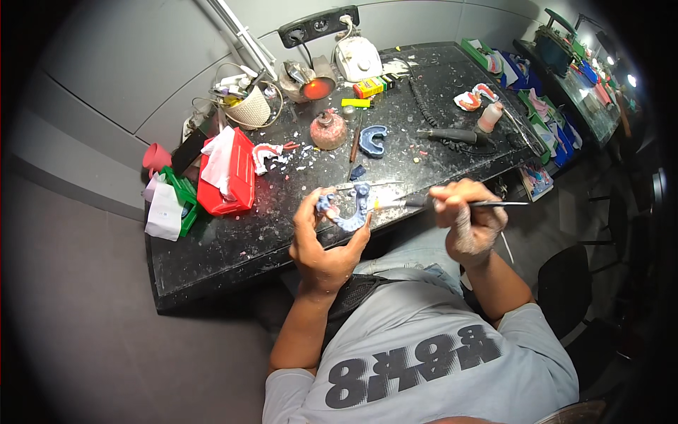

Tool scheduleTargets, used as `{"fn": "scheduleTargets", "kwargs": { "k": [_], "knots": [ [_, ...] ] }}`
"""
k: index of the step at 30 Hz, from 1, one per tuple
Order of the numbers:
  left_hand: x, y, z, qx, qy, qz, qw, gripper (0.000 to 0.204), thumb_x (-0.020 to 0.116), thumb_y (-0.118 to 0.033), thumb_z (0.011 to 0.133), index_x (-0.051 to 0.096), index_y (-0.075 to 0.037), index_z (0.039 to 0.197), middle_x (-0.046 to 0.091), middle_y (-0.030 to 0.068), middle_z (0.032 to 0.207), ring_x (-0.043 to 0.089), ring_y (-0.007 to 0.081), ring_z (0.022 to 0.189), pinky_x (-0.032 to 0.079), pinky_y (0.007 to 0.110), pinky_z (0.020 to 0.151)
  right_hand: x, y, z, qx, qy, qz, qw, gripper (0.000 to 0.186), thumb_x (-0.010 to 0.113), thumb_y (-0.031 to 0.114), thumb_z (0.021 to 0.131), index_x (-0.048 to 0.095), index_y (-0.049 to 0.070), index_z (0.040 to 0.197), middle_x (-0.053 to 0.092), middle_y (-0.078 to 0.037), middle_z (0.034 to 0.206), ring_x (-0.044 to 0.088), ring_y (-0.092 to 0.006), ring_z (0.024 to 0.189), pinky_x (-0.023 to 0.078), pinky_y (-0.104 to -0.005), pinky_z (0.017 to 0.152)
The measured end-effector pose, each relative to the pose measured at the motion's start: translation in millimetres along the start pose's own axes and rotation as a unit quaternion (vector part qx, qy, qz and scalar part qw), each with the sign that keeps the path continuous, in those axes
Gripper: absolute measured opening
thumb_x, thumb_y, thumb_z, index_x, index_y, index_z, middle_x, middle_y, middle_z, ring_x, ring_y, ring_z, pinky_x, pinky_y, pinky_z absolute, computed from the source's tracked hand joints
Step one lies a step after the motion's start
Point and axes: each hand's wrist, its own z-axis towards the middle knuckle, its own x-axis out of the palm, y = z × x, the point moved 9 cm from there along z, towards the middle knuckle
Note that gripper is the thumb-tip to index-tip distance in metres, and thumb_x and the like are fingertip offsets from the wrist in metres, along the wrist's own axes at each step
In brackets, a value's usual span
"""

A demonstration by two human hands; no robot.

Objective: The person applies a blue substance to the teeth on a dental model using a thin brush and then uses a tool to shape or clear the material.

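Observation:
Near the table's front edge, my left hand [319, 256] is closed around a blue-grey, horseshoe-shaped dental model [351, 222], thumb and fingers on its outer sides. My right hand [469, 225], on the right, pinches a thin dark-handled brush [408, 203]. Its pale tip points left, at the model's right arm; whether it touches cannot be told. Just beyond the model lies a thin metal instrument [385, 183] beside a small dark-blue scrap [358, 172]. Farther back sit a darker blue horseshoe piece [373, 142] and a thin brown stick [355, 143].
At left stand a red box [240, 177] with tissue and a red-and-white dental cast [263, 158]. Behind are a round pinkish pot [328, 131], a glowing orange heater [318, 88] and a woven basket [253, 111]. A corded handpiece [453, 134] and small bottle [489, 117] lie right.

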Motion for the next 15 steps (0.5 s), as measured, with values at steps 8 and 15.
{"fn": "scheduleTargets", "kwargs": {
  "k": [8,15],
  "knots": [
    [8.1,-33.2,0.0,0.201,0.019,0.152,0.967,0.069,0.084,0.001,0.069,0.051,0.006,0.130,0.064,0.0246,0.123,0.067,0.0400,0.110,0.056,0.044,0.096,28.2,7.7,11.6,-0.080,0.115,-0.168,0.976,0.015,0.077,0.001,0.086,0.072,-0.004,0.100,0.072,-0.015,0.083,0.065,-0.0201,0.064,0.052,-0.0295,0.059],
    [10.8,-31.2,-1.9,0.209,0.038,0.171,0.962,0.068,0.083,-0.001,0.068,0.052,0.009,0.129,0.063,0.0281,0.121,0.068,0.0410,0.105,0.060,0.043,0.086,34.7,4.6,9.8,-0.091,0.094,-0.169,0.977,0.010,0.076,-0.001,0.086,0.072,-0.002,0.095,0.073,-0.014,0.086,0.066,-0.0194,0.065,0.052,-0.0293,0.060]
  ]
}}
